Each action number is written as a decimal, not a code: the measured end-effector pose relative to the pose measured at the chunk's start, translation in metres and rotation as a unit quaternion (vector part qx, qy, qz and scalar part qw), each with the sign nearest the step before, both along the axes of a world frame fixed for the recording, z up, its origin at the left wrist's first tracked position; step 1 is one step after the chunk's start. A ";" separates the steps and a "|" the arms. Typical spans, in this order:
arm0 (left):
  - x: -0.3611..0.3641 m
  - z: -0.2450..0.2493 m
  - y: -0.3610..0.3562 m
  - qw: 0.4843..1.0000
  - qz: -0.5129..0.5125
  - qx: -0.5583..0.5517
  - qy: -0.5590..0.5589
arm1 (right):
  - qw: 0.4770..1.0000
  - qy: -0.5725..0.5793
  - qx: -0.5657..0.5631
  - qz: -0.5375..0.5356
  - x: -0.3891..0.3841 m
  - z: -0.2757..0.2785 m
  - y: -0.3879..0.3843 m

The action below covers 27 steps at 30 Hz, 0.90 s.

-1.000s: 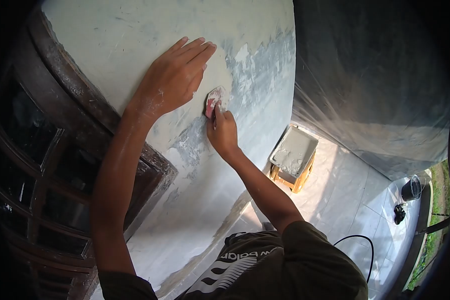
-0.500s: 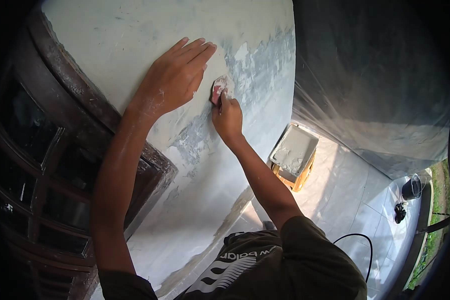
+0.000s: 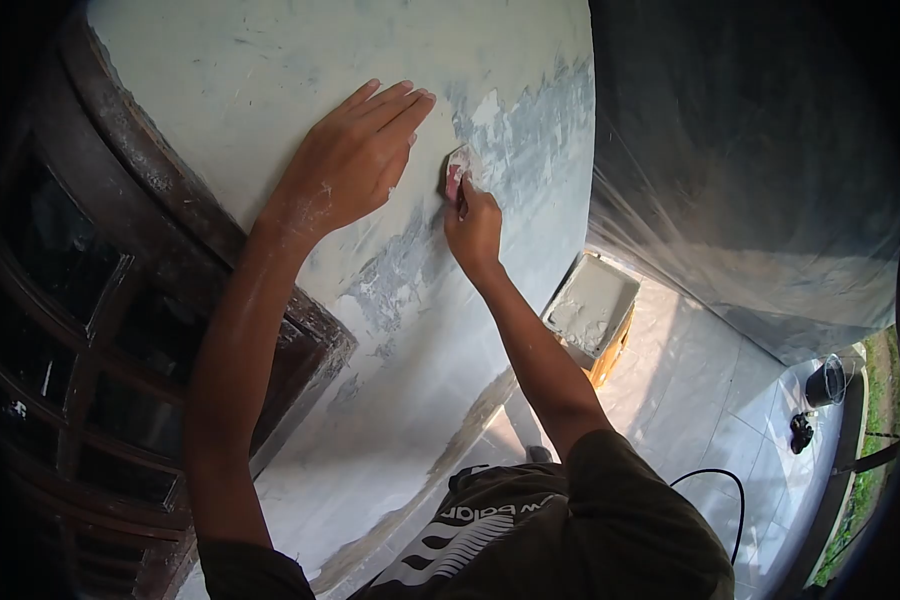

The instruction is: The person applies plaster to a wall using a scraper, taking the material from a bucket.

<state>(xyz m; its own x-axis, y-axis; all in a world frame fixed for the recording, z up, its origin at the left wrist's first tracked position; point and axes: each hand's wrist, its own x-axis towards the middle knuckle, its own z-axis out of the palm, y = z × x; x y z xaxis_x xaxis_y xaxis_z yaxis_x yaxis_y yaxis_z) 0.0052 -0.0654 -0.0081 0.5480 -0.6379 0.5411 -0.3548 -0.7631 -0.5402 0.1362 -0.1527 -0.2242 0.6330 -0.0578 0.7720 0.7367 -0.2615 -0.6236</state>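
Note:
My left hand (image 3: 355, 155) lies flat against the plastered wall (image 3: 240, 70), fingers stretched out, with white smears on the wrist. To its right, my right hand (image 3: 473, 230) is closed around a small red putty scraper (image 3: 455, 180) coated in white putty. The scraper is at the wall surface, beside a patchy grey and white area; its handle is mostly hidden in my fingers.
A tray of wet putty (image 3: 595, 305) rests on a yellow-orange stand to the right. A dark wooden door frame (image 3: 160, 180) borders the wall on the left. Plastic sheeting (image 3: 740, 200) hangs at right. A black bucket (image 3: 825, 381) and cable (image 3: 735, 480) are on the tiled floor.
My right hand has shifted slightly right and up along the wall with the putty scraper. My left hand has stayed almost in place.

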 end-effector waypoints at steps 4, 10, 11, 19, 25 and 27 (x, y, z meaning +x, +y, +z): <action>0.007 -0.001 0.001 1.000 -0.003 0.009 -0.006 | 0.998 0.022 -0.025 0.062 -0.065 -0.042 0.025; 0.007 -0.002 -0.002 1.000 -0.001 -0.002 0.012 | 0.993 -0.035 0.060 0.101 -0.087 -0.021 -0.001; 0.007 -0.003 -0.001 1.000 0.001 -0.004 0.013 | 0.993 0.009 0.077 0.090 -0.074 -0.002 -0.007; 0.009 -0.004 0.006 1.000 0.008 -0.003 0.001 | 0.999 -0.016 -0.024 0.021 -0.049 -0.003 0.028; 0.008 -0.004 0.009 1.000 0.006 -0.004 0.006 | 0.986 -0.003 0.033 0.164 -0.139 -0.025 0.004; 0.007 -0.004 0.012 1.000 0.003 -0.009 0.010 | 0.988 0.030 0.046 0.142 -0.113 0.001 -0.011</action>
